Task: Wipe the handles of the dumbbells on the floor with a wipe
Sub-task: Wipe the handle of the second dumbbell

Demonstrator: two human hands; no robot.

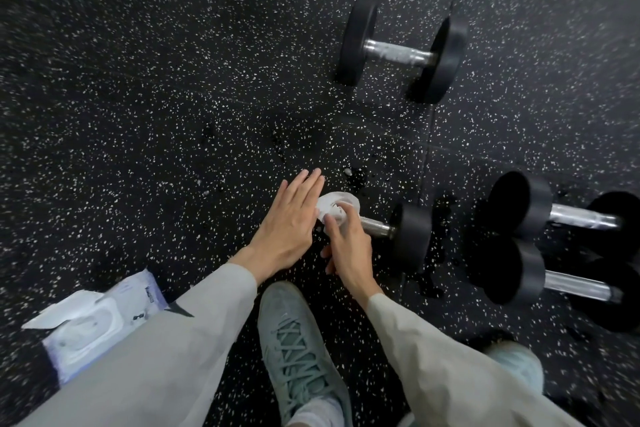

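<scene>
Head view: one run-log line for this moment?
step: wiping nearest dumbbell handle | right hand: holds wipe on handle | left hand: flat, fingers straight | wipes pack: open, floor

Speckled rubber floor [156,97], grey-green shoe [298,333]

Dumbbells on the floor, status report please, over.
Right hand grips wipe on near dumbbell's handle. Left hand flat, fingers straight, beside wipe. Three more dumbbells nearby, nothing blocking.
</scene>
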